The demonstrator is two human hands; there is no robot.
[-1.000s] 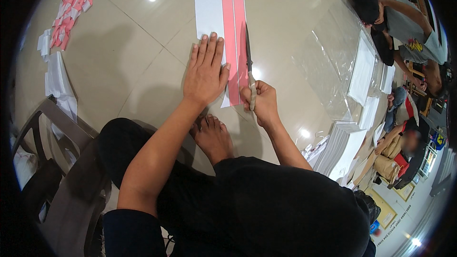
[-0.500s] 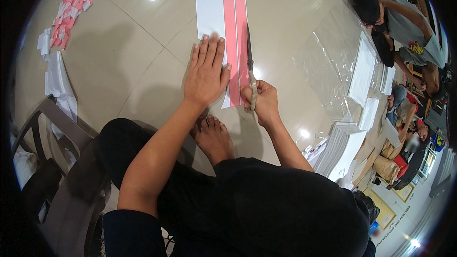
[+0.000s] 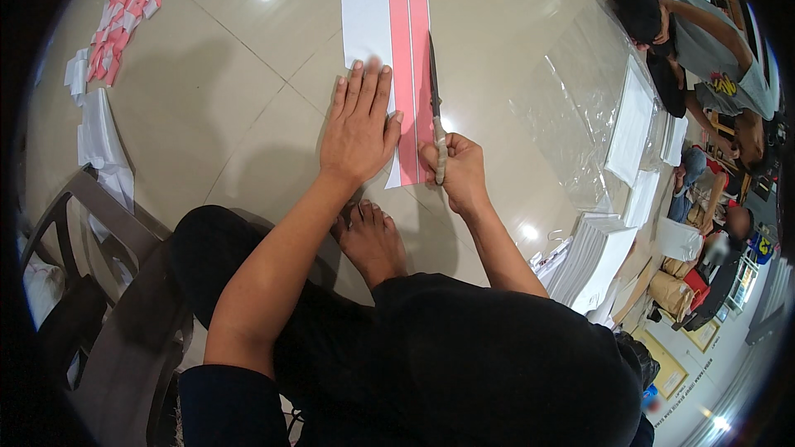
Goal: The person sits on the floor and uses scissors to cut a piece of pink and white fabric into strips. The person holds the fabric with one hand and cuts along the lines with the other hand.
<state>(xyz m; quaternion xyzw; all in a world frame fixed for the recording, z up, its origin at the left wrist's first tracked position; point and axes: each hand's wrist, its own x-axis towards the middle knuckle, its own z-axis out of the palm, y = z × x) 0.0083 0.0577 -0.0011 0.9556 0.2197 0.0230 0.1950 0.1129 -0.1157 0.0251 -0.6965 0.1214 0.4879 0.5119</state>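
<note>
A white sheet [image 3: 363, 21] with two long pink strips [image 3: 399, 50] lies lengthwise on the tiled floor in front of me. My left hand [image 3: 358, 120] rests flat on its left part and lower middle, fingers slightly apart, thumb beside the pink. My right hand [image 3: 455, 165] grips long scissors [image 3: 438, 124] by the tan wrapped handles. The blade runs along the right edge of the outer pink strip; whether it is open or closed I cannot tell. My bare foot [image 3: 368, 240] is below the sheet.
Pink-and-white folded pieces [image 3: 116, 29], white paper [image 3: 106, 149] and a dark chair [image 3: 99, 232] are at left. At right are clear plastic [image 3: 563, 108], white sheets [image 3: 625, 120] and a thick paper stack [image 3: 588, 257]. Co-workers [image 3: 704, 41] [image 3: 716, 215] sit along the right side.
My right hand and the scissors have moved slightly forward along the sheet, away from me. My left hand stays nearly still. A co-worker at lower right has shifted, with a white sheet more visible.
</note>
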